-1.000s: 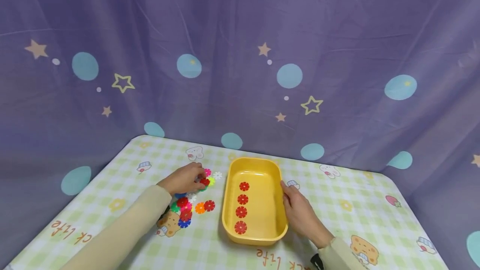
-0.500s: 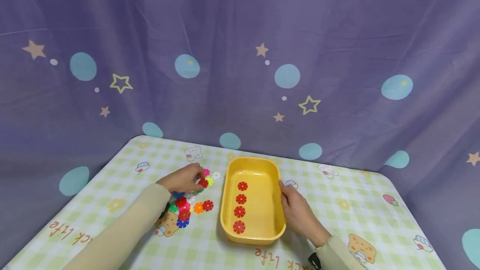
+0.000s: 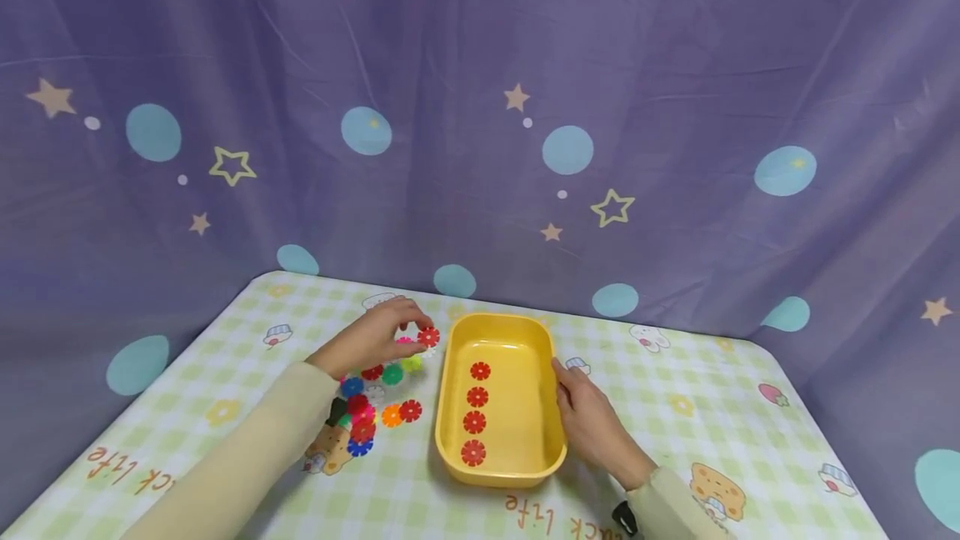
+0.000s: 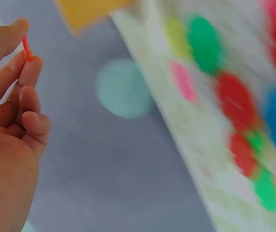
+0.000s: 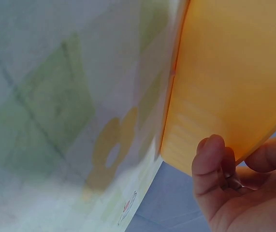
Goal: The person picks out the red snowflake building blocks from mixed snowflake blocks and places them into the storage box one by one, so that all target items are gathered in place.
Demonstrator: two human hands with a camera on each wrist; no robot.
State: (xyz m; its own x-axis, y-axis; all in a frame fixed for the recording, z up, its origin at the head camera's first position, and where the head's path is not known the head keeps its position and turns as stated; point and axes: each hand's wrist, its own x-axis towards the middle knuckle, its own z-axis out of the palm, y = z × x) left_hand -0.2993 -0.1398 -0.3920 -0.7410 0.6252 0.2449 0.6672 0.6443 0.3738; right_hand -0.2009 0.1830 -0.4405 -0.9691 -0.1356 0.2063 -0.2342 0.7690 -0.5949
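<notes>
My left hand [image 3: 370, 338] pinches a red snowflake disc [image 3: 428, 337] between thumb and fingers, just left of the yellow plastic tray [image 3: 520, 415]. In the left wrist view this disc [image 4: 27, 49] shows edge-on at the fingertips. A column of several red snowflake discs [image 3: 475, 422] lies along the left side of the tray floor. My right hand [image 3: 596, 423] grips the tray's right rim. From the right wrist, its thumb and curled fingers are seen at the tray wall [image 5: 225, 82].
Loose snowflake discs in blue, green, white, pink, orange and red [image 3: 362, 432] lie scattered and overlapping left of the tray. A green checked cloth [image 3: 750, 415] covers the table, with a purple curtain [image 3: 480, 207] behind it.
My left hand has lifted from the pile and moved up and slightly right, carrying the red snowflake disc. The right hand keeps its grip on the tray. The head view has shifted slightly.
</notes>
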